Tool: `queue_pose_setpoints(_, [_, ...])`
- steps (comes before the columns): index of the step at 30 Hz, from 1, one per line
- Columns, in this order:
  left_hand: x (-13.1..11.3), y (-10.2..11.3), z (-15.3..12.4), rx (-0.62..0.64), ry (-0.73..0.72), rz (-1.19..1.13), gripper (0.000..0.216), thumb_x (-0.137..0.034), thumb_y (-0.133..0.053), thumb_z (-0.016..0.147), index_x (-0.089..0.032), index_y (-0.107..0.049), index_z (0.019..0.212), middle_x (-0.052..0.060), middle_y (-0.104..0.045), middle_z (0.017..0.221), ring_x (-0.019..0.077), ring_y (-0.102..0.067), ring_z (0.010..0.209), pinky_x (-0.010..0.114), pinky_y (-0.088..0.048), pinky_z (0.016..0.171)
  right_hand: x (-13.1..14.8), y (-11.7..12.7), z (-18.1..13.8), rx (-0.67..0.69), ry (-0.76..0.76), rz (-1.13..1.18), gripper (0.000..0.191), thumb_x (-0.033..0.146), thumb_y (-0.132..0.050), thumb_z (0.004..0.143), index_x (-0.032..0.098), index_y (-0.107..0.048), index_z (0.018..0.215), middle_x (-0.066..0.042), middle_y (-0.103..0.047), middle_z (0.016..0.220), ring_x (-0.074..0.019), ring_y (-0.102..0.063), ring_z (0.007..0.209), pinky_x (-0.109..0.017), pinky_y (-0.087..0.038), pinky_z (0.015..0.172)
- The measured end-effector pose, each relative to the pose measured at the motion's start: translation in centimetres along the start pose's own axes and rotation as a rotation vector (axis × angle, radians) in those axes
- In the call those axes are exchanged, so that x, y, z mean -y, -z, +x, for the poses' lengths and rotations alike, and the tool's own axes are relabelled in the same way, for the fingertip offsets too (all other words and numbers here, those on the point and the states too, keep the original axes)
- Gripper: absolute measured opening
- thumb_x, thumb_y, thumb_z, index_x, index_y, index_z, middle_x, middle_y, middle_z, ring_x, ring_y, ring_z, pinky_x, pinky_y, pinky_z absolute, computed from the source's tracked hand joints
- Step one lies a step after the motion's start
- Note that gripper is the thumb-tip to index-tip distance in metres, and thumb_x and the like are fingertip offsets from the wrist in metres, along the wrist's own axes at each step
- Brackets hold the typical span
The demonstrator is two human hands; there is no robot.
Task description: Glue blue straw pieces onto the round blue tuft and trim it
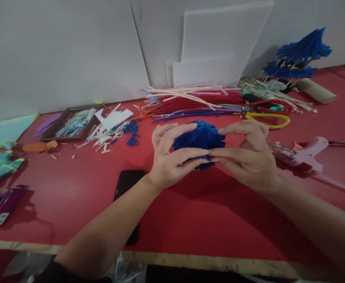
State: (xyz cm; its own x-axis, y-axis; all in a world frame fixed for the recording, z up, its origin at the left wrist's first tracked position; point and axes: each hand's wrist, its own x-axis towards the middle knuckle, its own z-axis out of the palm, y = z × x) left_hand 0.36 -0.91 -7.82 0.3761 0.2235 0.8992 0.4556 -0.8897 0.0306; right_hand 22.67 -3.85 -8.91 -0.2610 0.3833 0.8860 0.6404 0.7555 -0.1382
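A round, ridged blue piece, seemingly built from fuzzy pipe cleaners (200, 135), is held above the red table between both hands. My left hand (172, 153) grips its left side, thumb and fingers pinched along the near edge. From the other side my right hand (247, 153) closes on it, with the thumb and index tips meeting those of the left hand. The palms hide part of the piece's sides and underside. At the back right stands a tiered blue model (299, 57) of similar make, with pale sticks between its layers.
Scissors (268, 114) lie behind my right hand beside bundled pipe cleaners (187, 100). A pink glue gun (305, 155) is at the right. A black phone (128, 182) lies under my left forearm. Scraps surround a brown tray (53, 137). A purple device (6, 208) sits far left.
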Motion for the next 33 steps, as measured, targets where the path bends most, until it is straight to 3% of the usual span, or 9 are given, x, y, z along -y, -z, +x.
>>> queue_pose_setpoints(5, [0.0, 0.0, -0.2, 0.005, 0.009, 0.005, 0.01, -0.044, -0.075, 0.092, -0.036, -0.081, 0.096, 0.003, -0.069, 0.135, 0.0252, -0.06, 0.119, 0.048, -0.042, 0.11, -0.5, 0.3, 0.0, 0.008, 0.026, -0.029, 0.014, 0.033, -0.072, 0.093, 0.035, -0.071, 0.107, -0.004, -0.069, 0.117, -0.023, -0.065, 0.105, -0.047, -0.046, 0.092])
queue_pose_setpoints(12, [-0.3, -0.1, -0.4, 0.016, 0.043, 0.075, 0.012, -0.045, -0.074, 0.092, -0.043, -0.08, 0.102, -0.001, -0.069, 0.138, 0.0267, -0.055, 0.126, 0.052, -0.035, 0.115, -0.8, 0.3, -0.3, -0.002, 0.01, -0.03, 0.027, 0.021, -0.079, 0.085, 0.038, -0.074, 0.105, -0.004, -0.071, 0.116, -0.027, -0.063, 0.108, -0.053, -0.047, 0.094])
queue_pose_setpoints(21, [-1.1, -0.3, 0.3, -0.008, 0.039, 0.042, 0.01, -0.033, -0.071, 0.095, -0.033, -0.079, 0.091, 0.005, -0.072, 0.131, 0.0258, -0.058, 0.122, 0.048, -0.042, 0.109, -1.6, 0.6, -0.4, 0.023, -0.002, -0.032, 0.039, 0.022, -0.08, 0.084, 0.046, -0.073, 0.113, -0.002, -0.07, 0.122, -0.0302, -0.06, 0.115, -0.058, -0.051, 0.097])
queue_pose_setpoints(28, [-0.7, 0.0, 0.7, 0.042, 0.016, -0.012, 0.011, -0.03, -0.068, 0.096, -0.029, -0.076, 0.088, 0.006, -0.071, 0.131, 0.0224, -0.062, 0.12, 0.043, -0.042, 0.11, -1.3, 0.8, -0.4, 0.042, -0.01, -0.021, 0.029, 0.019, -0.078, 0.086, 0.042, -0.075, 0.104, -0.004, -0.07, 0.122, -0.0303, -0.059, 0.119, -0.058, -0.05, 0.1])
queue_pose_setpoints(33, [-0.9, -0.3, 0.5, 0.039, -0.006, -0.018, 0.012, -0.024, -0.068, 0.091, -0.028, -0.071, 0.102, 0.01, -0.067, 0.135, 0.0232, -0.062, 0.123, 0.044, -0.039, 0.113, -0.9, 0.7, -0.2, 0.01, -0.001, 0.013, 0.018, 0.024, -0.078, 0.087, 0.039, -0.075, 0.098, -0.001, -0.07, 0.118, -0.0262, -0.063, 0.113, -0.054, -0.051, 0.098])
